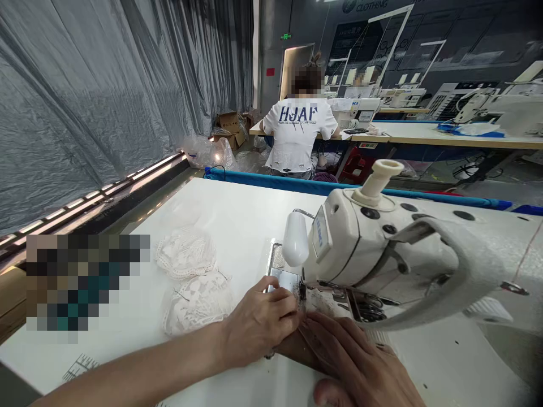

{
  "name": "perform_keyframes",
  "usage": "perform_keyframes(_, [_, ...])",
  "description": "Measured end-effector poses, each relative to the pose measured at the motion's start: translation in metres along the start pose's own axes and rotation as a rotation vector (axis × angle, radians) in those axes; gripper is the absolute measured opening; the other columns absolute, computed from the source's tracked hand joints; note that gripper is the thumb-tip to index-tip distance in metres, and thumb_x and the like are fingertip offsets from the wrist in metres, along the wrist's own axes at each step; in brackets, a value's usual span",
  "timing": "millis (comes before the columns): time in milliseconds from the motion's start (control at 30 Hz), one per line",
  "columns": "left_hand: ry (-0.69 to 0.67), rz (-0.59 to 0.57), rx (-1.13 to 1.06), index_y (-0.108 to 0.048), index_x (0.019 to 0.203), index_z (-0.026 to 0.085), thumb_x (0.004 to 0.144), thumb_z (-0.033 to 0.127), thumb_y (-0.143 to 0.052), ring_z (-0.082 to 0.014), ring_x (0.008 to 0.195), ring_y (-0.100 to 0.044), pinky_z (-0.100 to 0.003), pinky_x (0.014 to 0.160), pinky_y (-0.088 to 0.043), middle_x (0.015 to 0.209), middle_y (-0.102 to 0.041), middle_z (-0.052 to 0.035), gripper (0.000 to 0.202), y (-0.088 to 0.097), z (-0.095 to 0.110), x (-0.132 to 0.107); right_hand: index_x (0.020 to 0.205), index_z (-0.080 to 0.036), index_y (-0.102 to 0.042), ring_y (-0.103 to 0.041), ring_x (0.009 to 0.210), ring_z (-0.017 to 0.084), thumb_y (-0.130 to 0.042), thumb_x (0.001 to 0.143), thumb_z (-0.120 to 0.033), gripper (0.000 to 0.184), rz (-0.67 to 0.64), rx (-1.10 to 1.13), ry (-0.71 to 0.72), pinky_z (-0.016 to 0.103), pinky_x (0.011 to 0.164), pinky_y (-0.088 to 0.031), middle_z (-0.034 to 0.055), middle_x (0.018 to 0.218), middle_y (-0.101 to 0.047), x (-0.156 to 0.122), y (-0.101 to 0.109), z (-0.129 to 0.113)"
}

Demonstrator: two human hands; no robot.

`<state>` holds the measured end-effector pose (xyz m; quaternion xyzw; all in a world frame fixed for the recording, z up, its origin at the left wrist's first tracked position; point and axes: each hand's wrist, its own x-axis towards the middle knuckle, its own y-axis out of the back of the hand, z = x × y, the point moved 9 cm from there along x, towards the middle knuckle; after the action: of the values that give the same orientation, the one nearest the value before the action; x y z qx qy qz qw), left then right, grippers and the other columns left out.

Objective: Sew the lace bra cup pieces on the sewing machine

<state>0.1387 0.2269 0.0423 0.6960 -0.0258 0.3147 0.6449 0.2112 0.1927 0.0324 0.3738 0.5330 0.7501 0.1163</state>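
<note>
Two hands of mine meet at the needle end of the sewing machine (382, 243), near the front edge of the white table (237, 215). My left hand (258, 322) has its fingers bent and drawn together, tips down on the thin speckled fabric piece (316, 303) just beside the presser foot (302, 291). I cannot tell whether they pinch it or only press on it. My right hand (352, 356) lies flat and open on the near part of the same piece, gripping nothing.

I judge this to be the setting of the piece under the foot. The next move calls for a flat, straight edge and fingertips kept off the needle line.

To the left lie a far lace piece (185, 252) and a near lace piece (199, 302), apart from my hands. The machine's arm hides the right part of the work, and what look like scissors (369, 310) lie under it, close to the feed path. Far off, a person in a white shirt (297, 135) sits at another bench.
</note>
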Motion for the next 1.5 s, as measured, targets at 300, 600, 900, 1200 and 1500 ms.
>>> perform_keyframes(300, [0.046,0.0,-0.012,-0.055,0.108,0.013,0.096,0.014,-0.036,-0.0133,0.089,-0.056,-0.034,0.086,-0.038,0.092,-0.063,-0.0038,0.022,-0.005,-0.009,0.002,0.116,-0.009,-0.06,-0.068,0.086,0.025,-0.025,0.093,-0.058,0.065,-0.023,-0.103,0.0,0.037,0.068,-0.054,0.0143,0.109,-0.067,0.001,-0.004,0.009])
perform_keyframes(600, [0.022,0.001,0.005,-0.055,0.108,0.012,0.095,0.013,-0.037,-0.0139,0.094,-0.056,-0.036,0.092,-0.035,0.095,-0.064,-0.0041,0.022,-0.005,-0.008,-0.001,0.114,-0.01,-0.062,-0.067,0.082,0.025,-0.03,0.092,-0.06,0.063,0.015,-0.071,0.026,0.037,0.067,-0.051,0.0133,0.108,-0.068,-0.006,-0.004,0.007])
perform_keyframes(900, [0.01,-0.009,0.007,-0.056,0.108,0.011,0.095,0.011,-0.038,-0.0147,0.098,-0.057,-0.038,0.097,-0.031,0.097,-0.064,-0.0051,0.022,-0.003,-0.007,-0.003,0.107,-0.015,-0.064,-0.063,0.078,0.023,-0.031,0.094,-0.056,0.054,0.049,-0.111,0.035,0.038,0.07,-0.039,0.0096,0.101,-0.07,-0.003,0.006,0.001])
perform_keyframes(1200, [0.044,0.008,0.043,-0.052,0.113,0.011,0.096,0.011,-0.032,-0.0171,0.108,-0.054,-0.041,0.099,-0.027,0.109,-0.063,-0.0084,0.027,-0.001,-0.011,-0.003,0.113,-0.016,-0.06,-0.06,0.091,0.027,-0.044,0.09,-0.056,0.049,0.004,-0.147,-0.017,0.041,0.079,-0.033,0.0116,0.11,-0.067,-0.01,-0.009,0.008])
perform_keyframes(1500, [0.275,-0.046,-0.001,-0.052,0.105,0.014,0.087,0.002,-0.034,-0.0193,0.092,-0.054,-0.038,0.083,-0.038,0.102,-0.06,-0.0099,0.028,-0.002,-0.026,-0.007,0.099,-0.02,-0.062,-0.061,0.077,0.02,-0.031,0.099,-0.037,0.035,0.115,-0.068,-0.217,0.038,0.079,-0.032,0.008,0.1,-0.069,0.003,0.001,0.024])
